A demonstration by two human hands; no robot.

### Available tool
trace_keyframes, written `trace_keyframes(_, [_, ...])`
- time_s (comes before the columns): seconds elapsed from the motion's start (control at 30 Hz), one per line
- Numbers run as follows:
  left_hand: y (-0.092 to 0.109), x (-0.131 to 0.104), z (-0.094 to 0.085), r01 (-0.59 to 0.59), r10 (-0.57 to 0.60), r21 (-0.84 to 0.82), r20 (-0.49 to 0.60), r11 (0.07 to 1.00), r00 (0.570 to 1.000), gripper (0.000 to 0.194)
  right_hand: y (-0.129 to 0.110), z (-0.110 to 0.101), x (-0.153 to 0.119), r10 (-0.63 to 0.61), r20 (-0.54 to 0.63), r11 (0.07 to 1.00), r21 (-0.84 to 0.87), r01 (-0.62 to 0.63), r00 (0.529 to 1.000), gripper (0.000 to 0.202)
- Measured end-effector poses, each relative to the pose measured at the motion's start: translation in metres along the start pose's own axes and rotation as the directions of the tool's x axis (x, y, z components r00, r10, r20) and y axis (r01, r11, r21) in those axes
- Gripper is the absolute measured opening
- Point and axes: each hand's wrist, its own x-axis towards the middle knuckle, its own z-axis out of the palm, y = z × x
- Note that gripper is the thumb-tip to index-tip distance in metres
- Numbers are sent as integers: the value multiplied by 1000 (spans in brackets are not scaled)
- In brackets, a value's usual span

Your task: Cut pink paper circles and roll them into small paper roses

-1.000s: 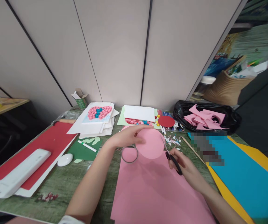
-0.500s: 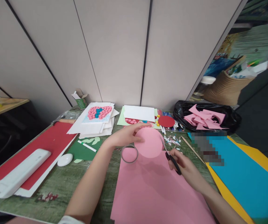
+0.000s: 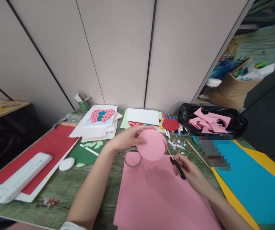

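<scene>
My left hand (image 3: 130,137) pinches the left edge of a round pink paper disc (image 3: 152,145), holding it raised over the table. In my right hand (image 3: 185,167) is a pair of scissors (image 3: 178,166) with black handles. Its blades point up and left, and meet the disc's right edge; whether they are apart there is hard to make out. Below both hands lies a large pink paper sheet (image 3: 156,195). A ring of tape or similar clear round band (image 3: 132,158) rests on that sheet's upper left corner.
Pink paper scraps (image 3: 209,121) lie on a black plastic bag (image 3: 239,123) at the back right. Blue paper (image 3: 255,182) and a wooden stick (image 3: 197,153) are on the right. Leftward are a white device (image 3: 22,177), a white oval object (image 3: 66,164) and a papercraft picture (image 3: 101,115).
My left hand has shifted the pink disc slightly left and up against the scissors. My right hand has stayed nearly in place.
</scene>
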Motion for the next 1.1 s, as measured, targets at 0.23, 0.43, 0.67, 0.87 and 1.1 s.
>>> trace_keyframes(0.23, [3,1,2,-42,42,-15,5,999,999,57,1,0,-2,5,8,999,48,-6,1000,28])
trace_keyframes(0.43, [6,2,7,-47,44,68,38,997,998,58,1,0,0,-8,26,997,76,6,1000,27])
trace_keyframes(0.67, [7,2,8,-61,58,77,47,995,997,59,2,1,-1,-8,23,998,60,6,1000,23])
trace_keyframes(0.87, [7,2,8,-45,42,75,44,996,998,60,1,2,-2,-16,13,999,34,16,1000,21])
trace_keyframes(1.1, [8,0,6,-6,4,94,13,996,1000,57,1,1,-1,-14,11,1000,7,14,1000,21])
